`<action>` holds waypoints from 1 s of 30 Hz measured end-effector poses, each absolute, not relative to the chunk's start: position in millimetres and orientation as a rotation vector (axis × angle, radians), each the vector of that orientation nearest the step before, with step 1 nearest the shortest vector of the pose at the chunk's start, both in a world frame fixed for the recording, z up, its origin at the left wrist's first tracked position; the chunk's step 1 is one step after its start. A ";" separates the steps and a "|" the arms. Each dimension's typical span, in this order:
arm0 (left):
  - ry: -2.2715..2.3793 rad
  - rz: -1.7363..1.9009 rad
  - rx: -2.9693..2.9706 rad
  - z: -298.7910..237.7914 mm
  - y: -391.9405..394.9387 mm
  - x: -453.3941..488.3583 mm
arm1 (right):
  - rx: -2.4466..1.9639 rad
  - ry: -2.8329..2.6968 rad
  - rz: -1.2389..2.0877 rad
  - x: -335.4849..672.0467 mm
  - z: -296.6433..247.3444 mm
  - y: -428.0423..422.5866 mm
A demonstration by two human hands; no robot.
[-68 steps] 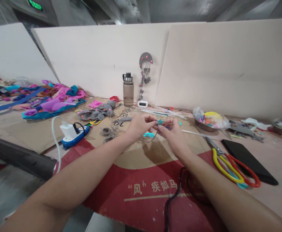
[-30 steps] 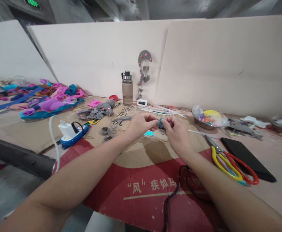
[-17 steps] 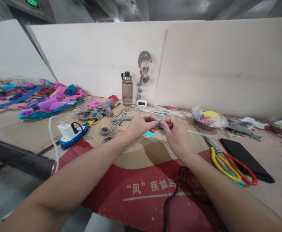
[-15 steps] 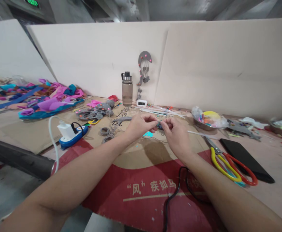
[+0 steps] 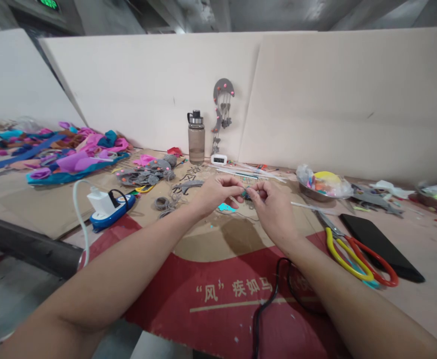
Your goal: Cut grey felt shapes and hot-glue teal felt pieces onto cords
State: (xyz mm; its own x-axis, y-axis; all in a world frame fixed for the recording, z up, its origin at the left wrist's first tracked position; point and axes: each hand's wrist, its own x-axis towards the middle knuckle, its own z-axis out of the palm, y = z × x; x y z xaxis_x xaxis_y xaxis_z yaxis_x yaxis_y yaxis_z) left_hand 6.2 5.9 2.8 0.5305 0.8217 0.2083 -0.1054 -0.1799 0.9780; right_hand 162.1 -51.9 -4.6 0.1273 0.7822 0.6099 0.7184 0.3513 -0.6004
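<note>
In the head view, my left hand (image 5: 218, 195) and my right hand (image 5: 273, 209) meet over the middle of the cardboard. Thumbs and forefingers of both are pinched on a small dark grey and teal piece (image 5: 247, 193), mostly covered by the fingertips. A thin grey thread (image 5: 246, 216) trails on the cardboard below it. Under my left fingers lies a bright cyan scrap (image 5: 227, 207). Left of my hands are loose coils of grey yarn (image 5: 162, 203) and a heap of grey felt shapes (image 5: 145, 173) with pink and orange dots.
Scissors (image 5: 347, 249) and a black phone (image 5: 379, 244) lie at right, near a metal bowl (image 5: 316, 193). A bottle (image 5: 196, 139), small clock (image 5: 219, 159) and grey moon hanging (image 5: 224, 92) are behind. A power strip (image 5: 113, 213) sits left; a black cable (image 5: 258, 319) crosses the front.
My left hand's lower fingers have uncurled slightly, while both pinches stay close together on the small piece. The view has shifted very slightly.
</note>
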 end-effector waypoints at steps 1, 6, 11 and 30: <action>0.632 0.927 1.529 2.2 7.0 5.7 | -1.375 -1.604 0.050 162.6 -5.1 -51.5; 0.637 0.891 1.499 0.8 9.3 4.1 | -1.335 -1.618 -0.032 165.1 -5.3 -50.9; 0.646 0.821 1.463 1.6 9.9 2.8 | -1.397 -1.639 0.100 166.6 -4.3 -50.0; 0.792 1.093 1.314 3.9 25.4 -3.9 | -1.397 -1.371 0.462 167.6 -4.4 -44.6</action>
